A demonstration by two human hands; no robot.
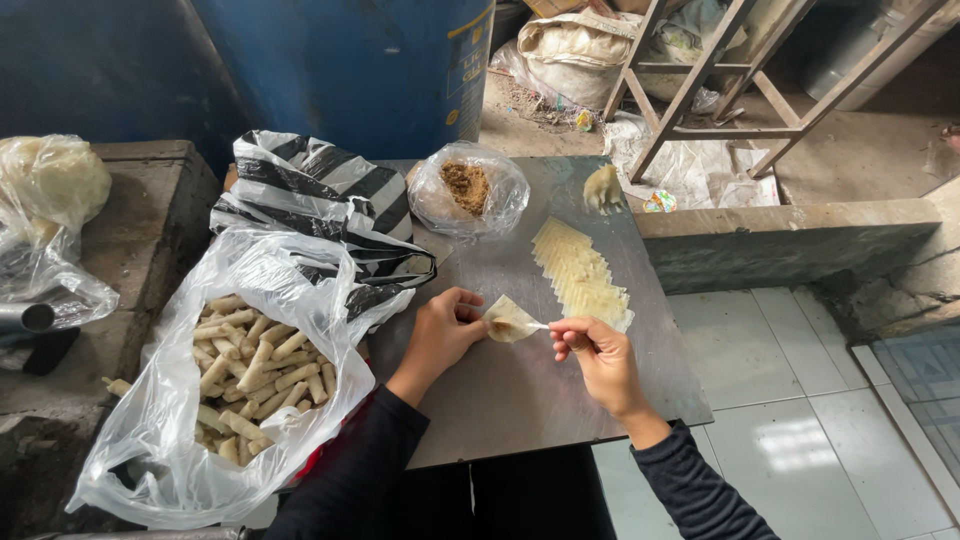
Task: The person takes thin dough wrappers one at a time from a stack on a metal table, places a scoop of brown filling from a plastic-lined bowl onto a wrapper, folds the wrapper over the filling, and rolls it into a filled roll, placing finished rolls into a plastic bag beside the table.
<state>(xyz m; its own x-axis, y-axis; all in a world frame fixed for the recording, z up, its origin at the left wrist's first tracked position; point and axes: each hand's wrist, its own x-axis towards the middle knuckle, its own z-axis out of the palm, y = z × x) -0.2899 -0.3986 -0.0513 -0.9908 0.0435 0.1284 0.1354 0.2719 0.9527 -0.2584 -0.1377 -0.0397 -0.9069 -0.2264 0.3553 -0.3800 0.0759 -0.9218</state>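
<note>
Because the wrapper [510, 320] pinched between the two hands is a thin, pale sheet of dough, it looks light, limp and easy to tear — best taken by its corners and edges with fingertips only, as it is now. It sits just above the grey metal table [520, 400], near the middle of the front half, with a small dab of brownish filling seeming to show through its fold. The left hand [443, 335] is curled, thumb and forefinger closed on the wrapper's left edge, wrist bent inward and knuckles resting on or close to the table. The right hand [598, 355] comes in from the other side, palm turned partly up, its fingertips closed on the drawn-out right corner; both forearms in dark sleeves angle toward each other from the bottom of the view. Just beyond the right hand lies a fanned row of flat wrappers [580, 272], and further back a clear bag of brown filling [467, 188]. To the left, a large clear plastic bag [230, 370] holds many finished rolls — stiff-looking little cylinders — beside a black-and-white striped bag [320, 205].
</note>
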